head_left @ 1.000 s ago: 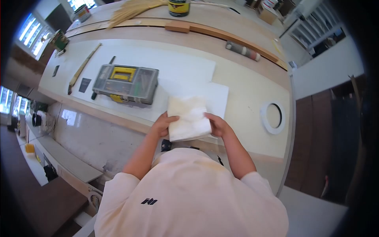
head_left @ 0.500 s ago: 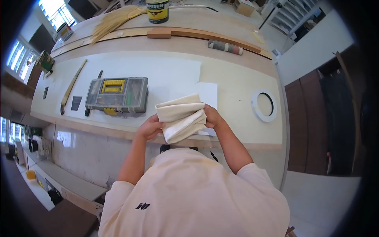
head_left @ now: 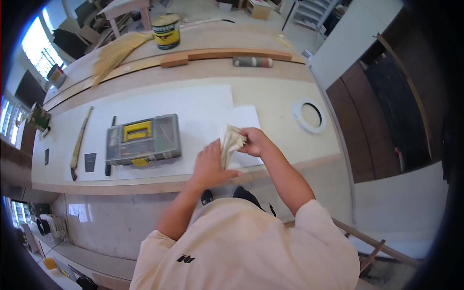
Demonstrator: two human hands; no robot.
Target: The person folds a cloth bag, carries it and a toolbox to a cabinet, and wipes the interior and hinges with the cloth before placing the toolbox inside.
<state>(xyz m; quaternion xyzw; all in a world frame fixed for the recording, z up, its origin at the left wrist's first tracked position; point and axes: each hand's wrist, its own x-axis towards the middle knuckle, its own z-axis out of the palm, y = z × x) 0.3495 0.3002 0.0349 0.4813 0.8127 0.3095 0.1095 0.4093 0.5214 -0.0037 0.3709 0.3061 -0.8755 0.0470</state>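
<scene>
A cream-coloured folded cloth [head_left: 231,142] is held on edge over the front of the workbench, its pleated folds bunched at the right end. My right hand [head_left: 254,141] grips that bunched end, with the fingers closed around it. Against the cloth's left side lies my left hand [head_left: 210,165], flat, its fingers stretched out and its thumb pointing right below the cloth. Under both hands is a white sheet [head_left: 200,104] on the bench. To the left of my left hand sits a grey toolbox [head_left: 166,140] with a yellow handle and a clear lid.
Left of the toolbox lie a long-handled brush [head_left: 82,140] and a dark scraper blade [head_left: 90,162]. A roll of white tape [head_left: 300,116] lies at right. Behind are a patterned roll [head_left: 252,62], a wooden strip [head_left: 232,53], a paint can [head_left: 166,36] and a straw broom [head_left: 113,55].
The cloth has turned from lying broad-side up to standing on edge. My left hand has gone from gripping its left edge to lying flat against its side. The view has shifted.
</scene>
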